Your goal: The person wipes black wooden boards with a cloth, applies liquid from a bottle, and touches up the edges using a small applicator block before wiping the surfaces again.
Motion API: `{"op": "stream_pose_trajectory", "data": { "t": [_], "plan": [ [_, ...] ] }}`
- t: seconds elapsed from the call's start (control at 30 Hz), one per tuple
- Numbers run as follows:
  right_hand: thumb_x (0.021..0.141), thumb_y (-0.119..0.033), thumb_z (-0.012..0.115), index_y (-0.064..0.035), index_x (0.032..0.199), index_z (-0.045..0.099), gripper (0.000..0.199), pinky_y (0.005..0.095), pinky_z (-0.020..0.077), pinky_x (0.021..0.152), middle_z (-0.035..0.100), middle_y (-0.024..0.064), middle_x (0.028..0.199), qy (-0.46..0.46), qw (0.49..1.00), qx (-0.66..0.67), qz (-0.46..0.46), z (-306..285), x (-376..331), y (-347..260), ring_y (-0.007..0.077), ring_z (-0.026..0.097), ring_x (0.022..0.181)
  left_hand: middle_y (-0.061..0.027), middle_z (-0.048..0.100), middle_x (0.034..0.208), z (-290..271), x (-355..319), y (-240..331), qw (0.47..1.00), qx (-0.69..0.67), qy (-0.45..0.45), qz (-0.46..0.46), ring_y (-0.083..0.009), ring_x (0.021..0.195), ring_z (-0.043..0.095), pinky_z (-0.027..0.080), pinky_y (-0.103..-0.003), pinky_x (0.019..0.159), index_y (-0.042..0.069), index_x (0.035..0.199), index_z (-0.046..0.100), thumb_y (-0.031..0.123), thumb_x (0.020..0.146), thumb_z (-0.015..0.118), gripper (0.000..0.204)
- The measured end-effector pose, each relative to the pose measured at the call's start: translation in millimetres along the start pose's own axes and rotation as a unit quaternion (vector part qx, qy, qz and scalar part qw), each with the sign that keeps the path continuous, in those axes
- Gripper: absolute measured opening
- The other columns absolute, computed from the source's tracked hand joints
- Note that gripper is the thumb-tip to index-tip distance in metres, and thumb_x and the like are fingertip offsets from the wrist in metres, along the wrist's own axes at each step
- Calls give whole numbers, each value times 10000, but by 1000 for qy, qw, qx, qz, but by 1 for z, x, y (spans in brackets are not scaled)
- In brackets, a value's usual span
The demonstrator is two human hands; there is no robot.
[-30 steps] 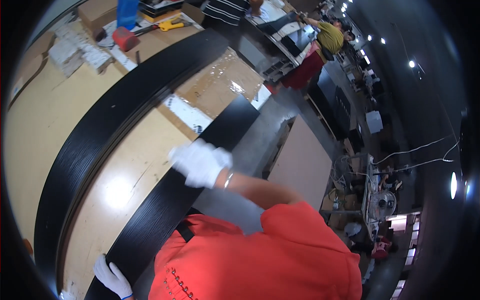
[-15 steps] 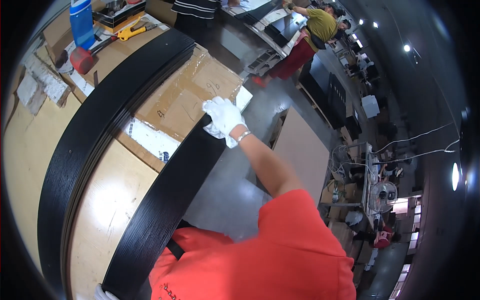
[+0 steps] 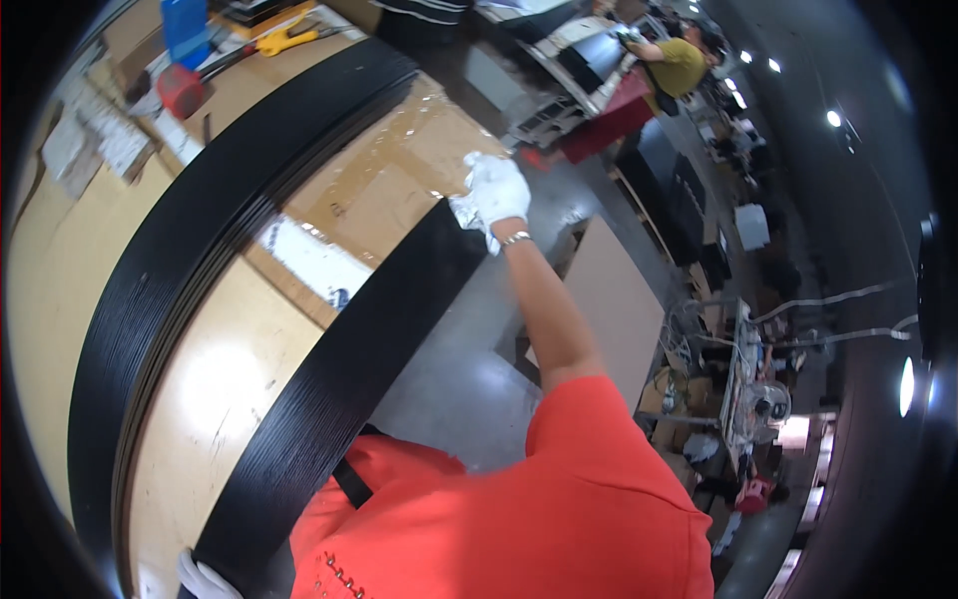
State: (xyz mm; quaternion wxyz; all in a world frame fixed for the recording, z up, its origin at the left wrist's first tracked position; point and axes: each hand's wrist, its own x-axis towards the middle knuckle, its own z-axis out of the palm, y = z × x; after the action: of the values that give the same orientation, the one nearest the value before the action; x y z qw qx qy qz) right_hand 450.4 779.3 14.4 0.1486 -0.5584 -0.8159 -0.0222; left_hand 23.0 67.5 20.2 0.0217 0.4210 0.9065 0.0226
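Observation:
A long black wood-grain board (image 3: 339, 369) slants from the lower left toward the upper middle. My right hand (image 3: 498, 190), in a white glove, is closed at its far end. Crumpled whitish material (image 3: 465, 211) shows under those fingers; whether it is cloth or loose glove I cannot make out. At the near end, my left hand (image 3: 205, 577), also gloved, lies against the board's edge, mostly cut off by the picture's rim. To the left, a stack of similar black boards (image 3: 150, 270) rests on the pale work surface (image 3: 215, 369).
A taped cardboard box (image 3: 399, 150) lies beyond the stack. At the upper left are a red-headed mallet (image 3: 181, 91), a yellow tool (image 3: 289, 38) and a blue container (image 3: 186, 35). A co-worker in an olive shirt (image 3: 679, 68) stands farther off. A flat beige panel (image 3: 604, 299) is to the right.
My right hand and the board's far end have shifted up and to the right in the picture. The whole view has also turned slightly.

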Motion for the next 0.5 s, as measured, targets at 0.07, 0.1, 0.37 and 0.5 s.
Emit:
{"op": "stream_pose_trajectory", "data": {
  "t": [0.07,0.1,0.37,0.5],
  "plan": [
    [980,-215,594,-50,1135,706,252,413,552,544,699,116,855,-56,826,538,159,-11,-11,-82,270,673,648,-239,601,1353,48,-38,-70,990,2,-46,-131,-424,1264,539,366,-477,1144,-37,1366,577,201,998,584,438],
    [989,-191,572,-32,1121,692,239,322,482,437,635,97,788,-86,621,737,255,-35,-30,-118,217,614,556,-220,584,1400,53,-10,-36,988,-76,-29,-131,-388,1322,518,340,-468,1169,-25,1434,521,160,996,575,479],
    [808,-127,751,-46,1337,607,555,416,501,1009,596,176,1251,-302,701,568,-309,-56,-217,-326,306,601,1154,-152,621,1355,-5,96,192,868,-490,8,-79,-244,1252,583,407,-351,1125,-37,1464,507,-22,793,610,679],
    [712,-250,781,-63,1329,589,673,529,341,1174,517,194,1427,-262,765,372,-457,-46,-234,-299,383,446,1382,-135,670,1221,-12,90,165,754,-619,68,-211,-186,1053,658,518,-321,989,-74,1342,586,-102,914,515,434]
  ]
}}
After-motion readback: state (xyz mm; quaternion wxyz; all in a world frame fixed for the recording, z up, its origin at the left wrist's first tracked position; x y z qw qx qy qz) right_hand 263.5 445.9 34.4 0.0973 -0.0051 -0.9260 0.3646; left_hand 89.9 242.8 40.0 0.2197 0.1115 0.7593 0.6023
